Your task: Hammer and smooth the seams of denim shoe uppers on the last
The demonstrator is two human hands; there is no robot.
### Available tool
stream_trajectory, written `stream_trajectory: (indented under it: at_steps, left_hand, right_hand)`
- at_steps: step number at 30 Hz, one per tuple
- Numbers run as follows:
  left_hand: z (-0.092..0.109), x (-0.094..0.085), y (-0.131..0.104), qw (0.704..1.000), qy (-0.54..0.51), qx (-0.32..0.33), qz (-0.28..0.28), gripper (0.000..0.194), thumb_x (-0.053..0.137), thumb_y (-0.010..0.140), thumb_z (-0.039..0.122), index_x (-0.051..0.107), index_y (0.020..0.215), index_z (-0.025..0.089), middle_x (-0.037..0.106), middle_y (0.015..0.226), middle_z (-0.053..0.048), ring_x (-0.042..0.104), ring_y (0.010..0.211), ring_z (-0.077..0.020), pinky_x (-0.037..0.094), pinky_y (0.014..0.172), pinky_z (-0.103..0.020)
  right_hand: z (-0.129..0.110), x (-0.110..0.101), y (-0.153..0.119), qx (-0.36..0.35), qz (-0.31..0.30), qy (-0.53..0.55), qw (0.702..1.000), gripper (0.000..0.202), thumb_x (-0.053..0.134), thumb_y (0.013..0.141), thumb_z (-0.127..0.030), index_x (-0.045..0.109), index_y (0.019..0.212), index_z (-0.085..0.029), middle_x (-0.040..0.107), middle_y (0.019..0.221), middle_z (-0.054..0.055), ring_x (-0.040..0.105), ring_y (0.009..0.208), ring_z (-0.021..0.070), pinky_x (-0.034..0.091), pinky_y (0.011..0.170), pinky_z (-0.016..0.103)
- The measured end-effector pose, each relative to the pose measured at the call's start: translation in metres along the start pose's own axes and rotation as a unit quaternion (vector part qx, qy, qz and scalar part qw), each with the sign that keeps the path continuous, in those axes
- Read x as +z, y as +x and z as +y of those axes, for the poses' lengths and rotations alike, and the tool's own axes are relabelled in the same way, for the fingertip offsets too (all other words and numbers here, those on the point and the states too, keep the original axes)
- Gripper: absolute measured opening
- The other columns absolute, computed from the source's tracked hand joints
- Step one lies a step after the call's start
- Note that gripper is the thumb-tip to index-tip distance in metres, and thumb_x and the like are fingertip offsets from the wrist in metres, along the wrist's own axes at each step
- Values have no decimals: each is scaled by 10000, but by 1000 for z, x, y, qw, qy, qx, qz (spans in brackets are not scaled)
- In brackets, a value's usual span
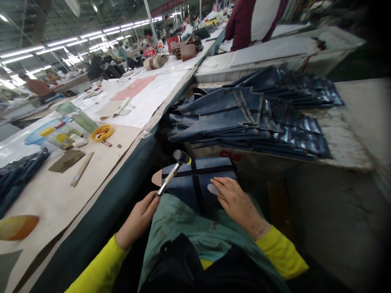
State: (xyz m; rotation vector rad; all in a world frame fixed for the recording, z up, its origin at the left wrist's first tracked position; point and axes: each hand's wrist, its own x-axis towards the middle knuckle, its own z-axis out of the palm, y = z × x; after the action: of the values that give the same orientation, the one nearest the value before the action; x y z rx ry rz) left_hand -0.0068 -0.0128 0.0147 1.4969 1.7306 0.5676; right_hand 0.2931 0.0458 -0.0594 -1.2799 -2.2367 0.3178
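My left hand is closed around the handle of a small mallet. Its dark head, with a yellow face, hovers over a blue leather piece crossed by black strips, which lies across my lap. At the left end of this piece a tan rounded tip sticks out. My right hand rests at the leather's right side, fingers closed on a pale, flat, round-ended tool. Most of that tool is hidden under the fingers. A green apron covers my lap.
Stacked blue leather pieces lie on a bench ahead to the right. On the left table are a yellow dish, jars, a wooden-handled tool and more blue leather. A person in a dark red sleeve stands beyond.
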Motion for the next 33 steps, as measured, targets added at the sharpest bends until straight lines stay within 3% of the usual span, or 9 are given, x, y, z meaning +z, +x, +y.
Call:
stream_trajectory:
  at_steps: [3,7,11,13,17,20,23,26,33]
  left_hand:
    - [2,9,13,999,10,5,-52,419,408,858,507,616,1010,177,577,717,-11,521,655,-144,420,611,-231]
    - [3,11,17,999,-47,2,0,485,365,882,523,536,1140,149,482,618,28,431,525,-106,352,498,-207]
    - [12,15,16,995,-3,32,-91,386,396,889,473,593,1039,177,592,761,-10,538,694,-137,420,673,-235]
    - [17,19,17,994,17,35,-105,353,412,886,459,609,998,188,625,832,-20,564,781,-157,419,737,-245]
    - [19,26,23,997,-15,46,-56,386,356,904,468,556,1065,180,567,713,8,512,640,-124,396,597,-218]
    - [22,32,31,993,21,55,-99,352,357,900,468,554,919,177,521,682,26,486,620,-114,381,593,-219]
    - [33,36,37,988,66,62,-123,347,354,897,473,517,798,184,507,677,33,490,648,-121,375,616,-225]
    - [48,40,42,989,62,91,-97,341,314,917,463,502,837,189,500,688,32,473,645,-119,358,599,-222]
    - [67,60,63,970,147,130,-141,286,334,923,411,477,787,204,517,671,18,526,649,-143,349,604,-244]
  right_hand:
    - [0,-1,-2,5,-9,-4,1000,454,460,809,-96,504,1252,-186,540,1220,79,446,1153,229,425,1000,396]
    - [-1,-1,-5,5,-11,-2,1000,462,443,811,-81,500,1257,-188,529,1244,69,435,1170,218,416,1014,386]
    - [-1,3,-7,13,-5,-12,1000,469,443,808,-70,492,1265,-165,522,1259,74,423,1180,224,406,1025,400]
    - [-1,4,-8,12,-9,-14,1000,477,444,807,-68,489,1269,-176,515,1271,67,414,1193,226,412,1021,402]
    - [-1,3,-9,9,-8,-18,1000,477,431,816,-73,484,1277,-184,511,1283,66,407,1210,226,416,1020,402]
    - [1,0,-9,14,0,-26,1000,469,423,817,-71,493,1268,-180,523,1268,73,417,1204,223,421,1016,397]
    - [8,-3,-8,30,9,-44,999,444,436,825,-94,506,1256,-176,532,1254,81,432,1193,225,430,1006,395]
    - [13,-5,-9,32,15,-55,998,443,443,831,-112,500,1265,-179,526,1267,83,415,1218,230,427,1006,398]
    - [13,-6,-10,40,11,-57,998,444,450,818,-92,510,1253,-158,535,1257,85,421,1208,232,433,1004,386]
